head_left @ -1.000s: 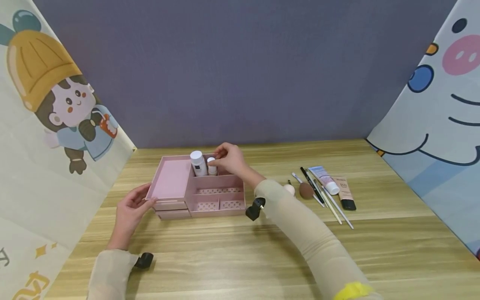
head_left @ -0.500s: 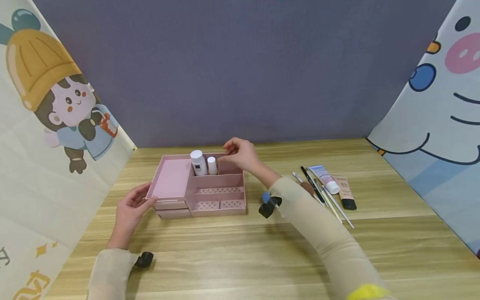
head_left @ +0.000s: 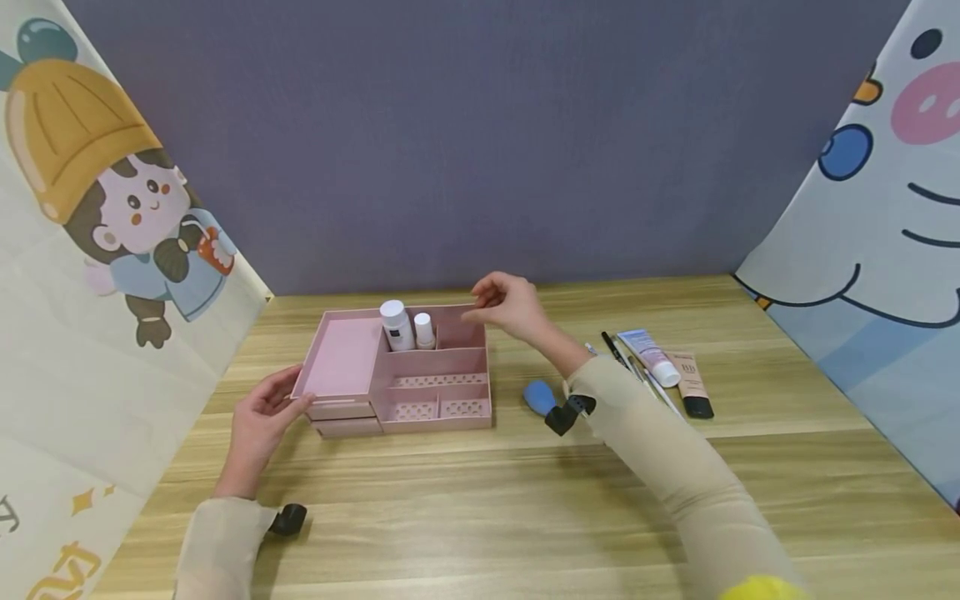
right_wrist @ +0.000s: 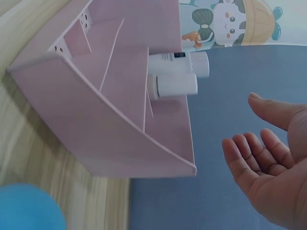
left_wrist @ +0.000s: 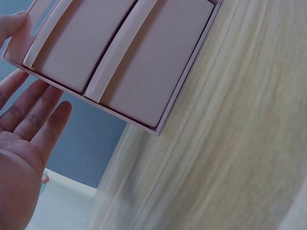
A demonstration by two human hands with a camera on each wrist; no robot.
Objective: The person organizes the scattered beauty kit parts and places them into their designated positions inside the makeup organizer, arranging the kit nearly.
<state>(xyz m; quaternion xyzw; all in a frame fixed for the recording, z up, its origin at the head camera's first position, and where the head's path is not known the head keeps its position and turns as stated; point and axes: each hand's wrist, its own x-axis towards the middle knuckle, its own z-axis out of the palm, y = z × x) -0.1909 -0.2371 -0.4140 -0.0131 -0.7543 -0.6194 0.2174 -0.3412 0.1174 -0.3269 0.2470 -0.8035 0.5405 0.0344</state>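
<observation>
A pink desktop organizer (head_left: 341, 358) stands on the table, with two drawers (left_wrist: 144, 72) at its left front. My left hand (head_left: 258, 417) holds its left side, thumb on the top front corner and fingers along the side wall. In the back compartments stand a white bottle (head_left: 397, 327) with a white cap and, beside it, a smaller white-capped bottle (head_left: 424, 332). My right hand (head_left: 517, 310) hovers over the organizer's back right corner, its fingers loosely bent and holding nothing. The right wrist view shows this hand (right_wrist: 273, 163) apart from the organizer wall.
A blue rounded, sponge-like piece (head_left: 538, 397) lies right of the organizer, near the right wrist. Farther right are several thin brushes and pencils, partly behind the right sleeve (head_left: 660, 450), a pale tube (head_left: 647, 354) and a beige BB cream tube (head_left: 688, 385). A grey panel (head_left: 495, 150) stands behind.
My right hand has let go of the small bottle and moved right, away from it. The blue piece has come into view from behind the right arm. My left hand stays put.
</observation>
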